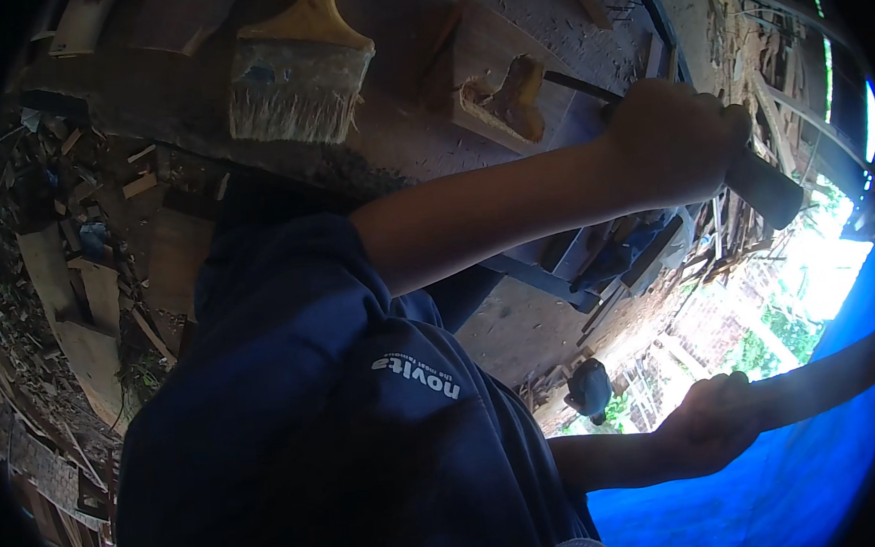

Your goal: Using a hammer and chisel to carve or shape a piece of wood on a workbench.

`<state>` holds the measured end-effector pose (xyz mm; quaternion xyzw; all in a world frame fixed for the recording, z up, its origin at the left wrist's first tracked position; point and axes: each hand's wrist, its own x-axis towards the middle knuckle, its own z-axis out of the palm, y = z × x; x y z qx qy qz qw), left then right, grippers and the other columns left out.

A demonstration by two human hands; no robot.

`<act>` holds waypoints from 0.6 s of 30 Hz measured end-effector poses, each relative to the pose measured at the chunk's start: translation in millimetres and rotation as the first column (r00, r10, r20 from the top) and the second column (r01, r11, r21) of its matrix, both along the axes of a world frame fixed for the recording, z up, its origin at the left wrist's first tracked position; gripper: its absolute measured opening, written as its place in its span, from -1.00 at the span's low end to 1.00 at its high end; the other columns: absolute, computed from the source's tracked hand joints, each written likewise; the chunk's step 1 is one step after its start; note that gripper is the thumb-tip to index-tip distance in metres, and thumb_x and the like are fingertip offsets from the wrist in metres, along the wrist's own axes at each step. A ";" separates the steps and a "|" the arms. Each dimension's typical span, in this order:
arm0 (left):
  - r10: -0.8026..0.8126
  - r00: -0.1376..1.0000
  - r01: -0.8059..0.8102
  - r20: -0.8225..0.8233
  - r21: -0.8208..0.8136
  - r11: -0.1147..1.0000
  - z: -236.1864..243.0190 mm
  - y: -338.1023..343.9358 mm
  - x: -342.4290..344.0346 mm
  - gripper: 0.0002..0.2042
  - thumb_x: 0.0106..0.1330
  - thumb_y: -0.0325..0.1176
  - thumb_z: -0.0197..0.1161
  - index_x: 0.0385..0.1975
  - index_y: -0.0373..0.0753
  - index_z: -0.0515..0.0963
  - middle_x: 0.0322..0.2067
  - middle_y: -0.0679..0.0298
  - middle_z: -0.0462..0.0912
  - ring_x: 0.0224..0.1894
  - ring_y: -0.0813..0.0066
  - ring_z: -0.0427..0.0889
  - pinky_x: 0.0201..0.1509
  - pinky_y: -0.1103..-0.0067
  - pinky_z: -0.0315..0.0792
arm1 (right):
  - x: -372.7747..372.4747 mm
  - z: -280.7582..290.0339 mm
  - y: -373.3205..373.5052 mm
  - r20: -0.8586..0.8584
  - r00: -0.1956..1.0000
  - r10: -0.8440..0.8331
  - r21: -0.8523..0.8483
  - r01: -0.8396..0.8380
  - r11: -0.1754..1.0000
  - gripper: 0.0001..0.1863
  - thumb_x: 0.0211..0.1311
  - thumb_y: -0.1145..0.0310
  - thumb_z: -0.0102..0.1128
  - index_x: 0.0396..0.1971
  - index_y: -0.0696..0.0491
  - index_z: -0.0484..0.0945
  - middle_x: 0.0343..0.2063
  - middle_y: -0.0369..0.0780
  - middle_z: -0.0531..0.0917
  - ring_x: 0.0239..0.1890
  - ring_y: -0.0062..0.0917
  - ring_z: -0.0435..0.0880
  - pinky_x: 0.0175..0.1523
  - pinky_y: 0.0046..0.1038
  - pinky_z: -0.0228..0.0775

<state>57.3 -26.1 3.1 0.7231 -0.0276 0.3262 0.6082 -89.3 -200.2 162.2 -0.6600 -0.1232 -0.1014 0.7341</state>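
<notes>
My left hand (pixel 675 144) is closed round a dark chisel (pixel 768 193), whose thin shaft reaches left to the curved notch of a carved wooden block (pixel 481 90) on the worktop. My right hand (pixel 707 422), lower right and raised apart from the block, grips a flat length of wood (pixel 820 385). A wide paintbrush (pixel 296 82) with a wooden handle lies left of the carved block.
The worktop (pixel 410 145) has boards and nails along its top. Wood scraps (pixel 89 305) litter the ground at left. Stacked offcuts (pixel 768 103) stand at right, with a blue tarp (pixel 732 506) and a small dark object (pixel 590 389) beyond.
</notes>
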 end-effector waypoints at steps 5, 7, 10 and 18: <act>0.005 1.000 -0.006 -0.015 -0.006 1.000 -2.9 -2.3 0.8 -0.87 -0.04 -0.33 0.28 -0.50 -0.18 0.53 -0.64 0.20 0.61 -0.62 0.29 0.65 -0.60 0.37 0.46 | -10.5 5.9 -28.0 0.243 0.946 -0.213 -0.637 0.321 0.701 -0.66 0.38 0.35 -0.15 -0.08 0.31 0.45 -0.26 -0.01 0.54 -0.32 -0.28 0.55 -0.35 -0.33 0.48; 0.021 1.000 -0.022 -0.016 -0.003 1.000 -4.8 -2.3 1.5 -0.87 -0.06 -0.33 0.28 -0.51 -0.17 0.53 -0.65 0.20 0.60 -0.63 0.28 0.64 -0.61 0.36 0.46 | -14.1 7.4 -34.7 0.539 0.816 -0.210 -0.806 0.572 0.154 -0.67 0.37 0.34 -0.12 -0.07 0.30 0.45 -0.24 -0.02 0.54 -0.31 -0.30 0.56 -0.33 -0.31 0.50; 0.028 1.000 -0.028 -0.002 0.003 1.000 -5.7 -3.5 1.6 -0.87 -0.06 -0.33 0.28 -0.52 -0.17 0.53 -0.66 0.21 0.60 -0.63 0.29 0.64 -0.62 0.37 0.46 | -13.3 8.9 -36.0 0.274 0.932 -0.236 -0.653 0.360 0.667 -0.67 0.34 0.34 -0.05 -0.07 0.29 0.45 -0.24 -0.02 0.55 -0.31 -0.34 0.57 -0.33 -0.31 0.52; 0.065 0.998 -0.065 0.014 -0.007 0.998 -10.8 -6.1 3.2 -0.88 -0.07 -0.33 0.27 -0.55 -0.17 0.52 -0.68 0.20 0.59 -0.65 0.30 0.63 -0.63 0.38 0.45 | 0.8 13.7 -19.9 0.311 0.919 -0.240 -0.452 0.366 0.813 -0.85 0.21 0.41 0.10 -0.35 0.20 0.53 -0.29 -0.09 0.61 -0.29 -0.40 0.61 -0.29 -0.36 0.46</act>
